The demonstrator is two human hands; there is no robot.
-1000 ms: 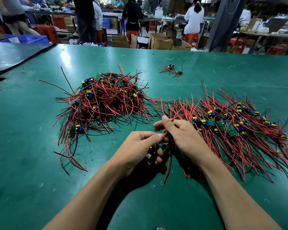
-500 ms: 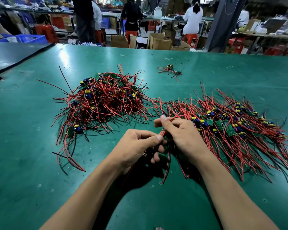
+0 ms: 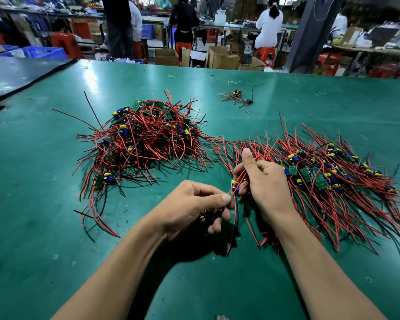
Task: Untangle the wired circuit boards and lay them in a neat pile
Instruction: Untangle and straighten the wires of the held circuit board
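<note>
A wired circuit board (image 3: 235,185) hung between the hands over the green table (image 3: 44,204). The left hand (image 3: 192,204) pinched its red wires (image 3: 242,174), thumb to forefinger. The right hand (image 3: 267,188) gripped them in curled fingers, between tangled heap (image 3: 143,139) and laid-out pile (image 3: 333,181).

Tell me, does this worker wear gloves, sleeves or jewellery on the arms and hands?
No. The left hand and right hand are bare, ungloved. The left forearm and right forearm show no sleeve, watch or bracelet up to the picture's edge. No ring shows either.
</note>
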